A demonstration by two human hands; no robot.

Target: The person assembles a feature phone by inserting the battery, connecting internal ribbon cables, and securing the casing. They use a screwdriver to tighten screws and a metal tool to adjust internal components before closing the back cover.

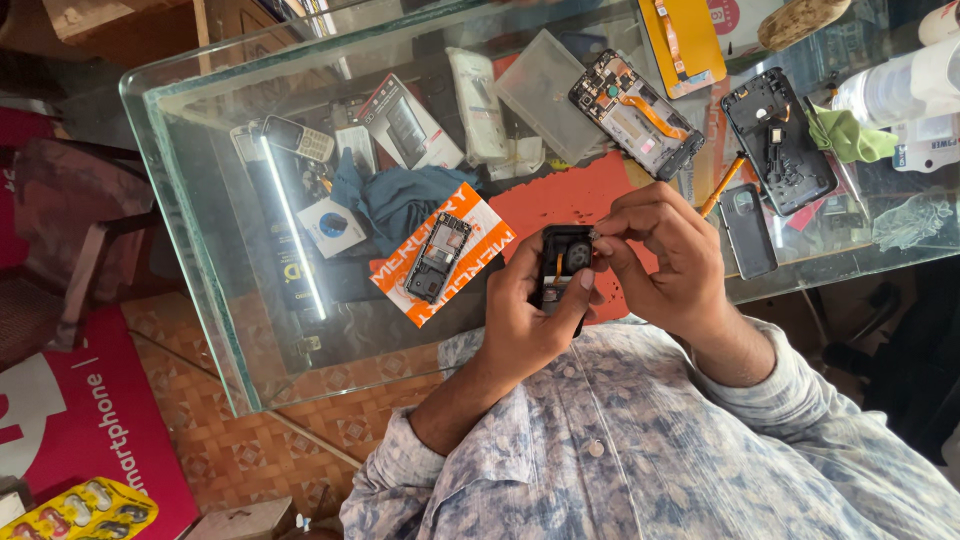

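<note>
My left hand grips a small black opened phone body from below, its inner parts and a round component facing me. My right hand is over its upper right corner, thumb and forefinger pinched together at the edge of the phone body; whether something tiny sits between the fingertips I cannot tell. Both hands hover above the near edge of a glass table, over a red mat.
On the glass lie an orange-and-white packet with a small phone chassis on it, a blue cloth, a keypad phone, an opened smartphone, a black back frame, a dark phone cover, a yellow-handled screwdriver, a green cloth.
</note>
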